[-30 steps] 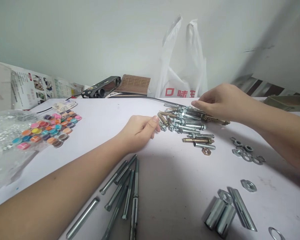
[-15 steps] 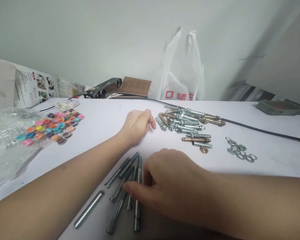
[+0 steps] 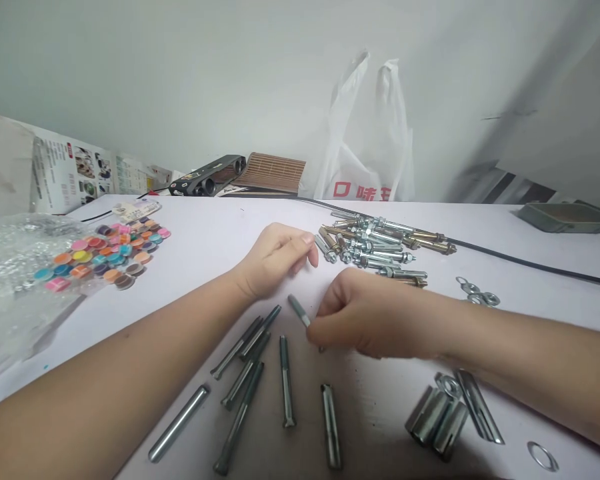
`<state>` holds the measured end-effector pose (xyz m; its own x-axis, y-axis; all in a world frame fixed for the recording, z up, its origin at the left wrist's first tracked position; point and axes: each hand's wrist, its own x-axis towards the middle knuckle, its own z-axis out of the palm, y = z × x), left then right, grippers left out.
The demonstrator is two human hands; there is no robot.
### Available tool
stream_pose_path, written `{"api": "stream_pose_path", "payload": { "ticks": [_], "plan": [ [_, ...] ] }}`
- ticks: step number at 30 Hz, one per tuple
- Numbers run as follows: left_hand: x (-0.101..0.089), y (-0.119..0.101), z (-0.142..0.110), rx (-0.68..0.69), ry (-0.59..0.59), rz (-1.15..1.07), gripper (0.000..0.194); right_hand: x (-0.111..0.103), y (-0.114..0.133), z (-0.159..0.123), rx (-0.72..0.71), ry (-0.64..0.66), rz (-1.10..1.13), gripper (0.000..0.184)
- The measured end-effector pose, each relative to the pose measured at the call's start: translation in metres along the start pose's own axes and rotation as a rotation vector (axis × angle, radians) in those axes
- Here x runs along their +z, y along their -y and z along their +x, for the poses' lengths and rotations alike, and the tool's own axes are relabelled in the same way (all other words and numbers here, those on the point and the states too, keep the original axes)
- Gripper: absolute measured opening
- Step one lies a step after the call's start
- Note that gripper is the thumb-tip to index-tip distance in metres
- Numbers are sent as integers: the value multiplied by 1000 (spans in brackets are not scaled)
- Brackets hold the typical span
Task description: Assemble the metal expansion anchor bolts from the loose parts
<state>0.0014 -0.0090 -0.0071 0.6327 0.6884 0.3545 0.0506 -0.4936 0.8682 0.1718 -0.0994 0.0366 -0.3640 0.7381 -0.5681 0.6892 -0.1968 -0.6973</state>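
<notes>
My right hand [image 3: 365,313] is closed on a steel expansion bolt [image 3: 299,309], whose threaded end sticks out past the fingertips. My left hand [image 3: 280,257] rests farther forward on the table with its fingers curled in; whatever it may hold is hidden. Several loose bolts with flared ends [image 3: 240,417] lie between my forearms, and one bolt [image 3: 285,380] lies apart from them. A slotted metal sleeve [image 3: 331,427] is below my right hand. Left of the bolts lies a smooth tube [image 3: 179,423]. Beyond both hands is a pile of assembled silver and brass-coloured expansion bolts [image 3: 375,241].
Short sleeves [image 3: 433,417], a longer slotted sleeve [image 3: 480,407] and a washer [image 3: 543,456] lie below my right forearm. Nuts and washers [image 3: 480,293] are beyond it. A black cable [image 3: 520,259] crosses the back. Coloured discs [image 3: 105,253] and bubble wrap [image 3: 25,267] are left.
My right hand has lifted a bolt from the group and moved up and to the right. Sleeves below its forearm have come into view. My left hand has shifted slightly right.
</notes>
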Motion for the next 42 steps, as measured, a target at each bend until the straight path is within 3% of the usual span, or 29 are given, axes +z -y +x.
{"api": "stream_pose_path", "payload": {
  "ticks": [3, 6, 11, 13, 15, 18, 22, 27, 31, 33, 36, 39, 42],
  "plan": [
    [-1, -1, 2, -20, 48, 15, 53, -6, -4, 2, -104, -203, 71, 35],
    [2, -7, 3, -116, 97, 17, 37, -6, -9, 9, -226, -379, 44, 31],
    [12, -13, 1, -124, -48, -22, 33, -19, -12, 4, -364, -555, -314, 32],
    [16, -13, 1, -148, -72, 117, 37, -29, -10, -14, -339, -436, -461, 31],
    [18, -13, 2, -181, -25, 317, 44, -35, -9, -36, -324, -197, -535, 18],
    [19, -13, 3, -212, 48, 498, 53, -34, -7, -61, -265, 29, -587, 40],
    [16, -13, 3, -210, 115, 510, 48, -25, -8, -62, -206, 125, -667, 47],
    [12, -12, 2, -221, 273, 470, 40, -30, -15, -45, -160, 229, -644, 21],
    [11, -14, 1, -177, 291, 457, 31, -45, -18, -31, -294, 258, -418, 15],
    [11, -15, 0, -124, 289, 464, 28, -51, -18, -22, -387, 189, -171, 16],
    [12, -14, 0, -123, 288, 449, 27, -53, -20, -6, -465, -99, 87, 16],
    [13, -14, 1, -138, 269, 462, 27, -47, -22, 6, -501, -332, 95, 20],
    [13, -13, 2, -106, 270, 469, 23, -42, -21, 9, -610, -423, -26, 16]
  ]
}}
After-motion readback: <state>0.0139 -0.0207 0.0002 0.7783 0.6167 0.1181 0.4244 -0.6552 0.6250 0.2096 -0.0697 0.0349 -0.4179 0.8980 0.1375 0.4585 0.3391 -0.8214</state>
